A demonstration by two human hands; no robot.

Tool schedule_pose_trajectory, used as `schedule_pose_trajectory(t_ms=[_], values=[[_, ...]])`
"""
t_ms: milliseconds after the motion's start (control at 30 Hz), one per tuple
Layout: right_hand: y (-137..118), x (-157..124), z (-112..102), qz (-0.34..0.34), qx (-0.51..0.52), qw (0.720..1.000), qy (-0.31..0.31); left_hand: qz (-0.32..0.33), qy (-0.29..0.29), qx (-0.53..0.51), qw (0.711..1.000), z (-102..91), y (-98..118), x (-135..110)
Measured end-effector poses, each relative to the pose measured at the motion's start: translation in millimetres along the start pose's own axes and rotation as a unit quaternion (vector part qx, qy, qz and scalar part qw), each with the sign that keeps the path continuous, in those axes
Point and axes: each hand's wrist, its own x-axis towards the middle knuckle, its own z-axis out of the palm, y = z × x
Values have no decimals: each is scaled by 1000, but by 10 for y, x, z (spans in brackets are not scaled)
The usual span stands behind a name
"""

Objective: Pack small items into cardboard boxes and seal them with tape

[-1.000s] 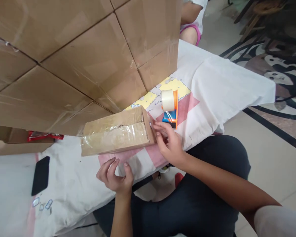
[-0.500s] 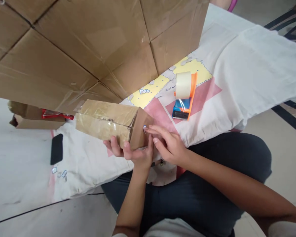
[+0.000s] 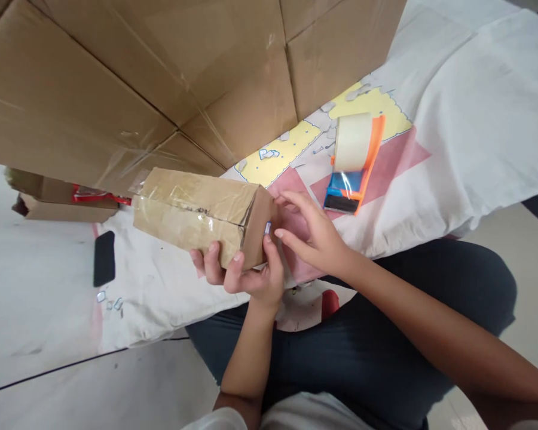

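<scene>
A small cardboard box (image 3: 192,215), its top taped with clear shiny tape, is tilted over the cloth. My left hand (image 3: 251,269) grips its near end from below, thumb lying on the end face. A small white-and-blue sticker (image 3: 268,228) shows on that face, just above the thumb. My right hand (image 3: 314,233) is beside the same end with fingers apart; its fingertips are close to the box's far edge, and I cannot tell whether they touch it. To the right, an orange-and-blue tape dispenser (image 3: 354,164) with a wide roll lies on the cloth.
Stacked large cartons (image 3: 170,71) wrapped in tape stand along the back. An open cardboard box (image 3: 67,200) with a red packet (image 3: 98,194) lies at left. A black phone-like slab (image 3: 104,258) and several small stickers (image 3: 110,301) lie on the white patterned cloth (image 3: 161,298).
My right hand has drawn back from the sticker and its fingers have spread. My left thumb has moved up beside the sticker. The view has shifted slightly.
</scene>
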Motion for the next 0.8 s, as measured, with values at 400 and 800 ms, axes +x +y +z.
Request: schedule_pose_trajectory(t_ms=[400,800], values=[[186,278,100,34,66,996,-49,21,-10,16,1000,39,-117,-23],[205,257,63,26,113,991,-74,-4,-8,-5,1000,22,-11,30]])
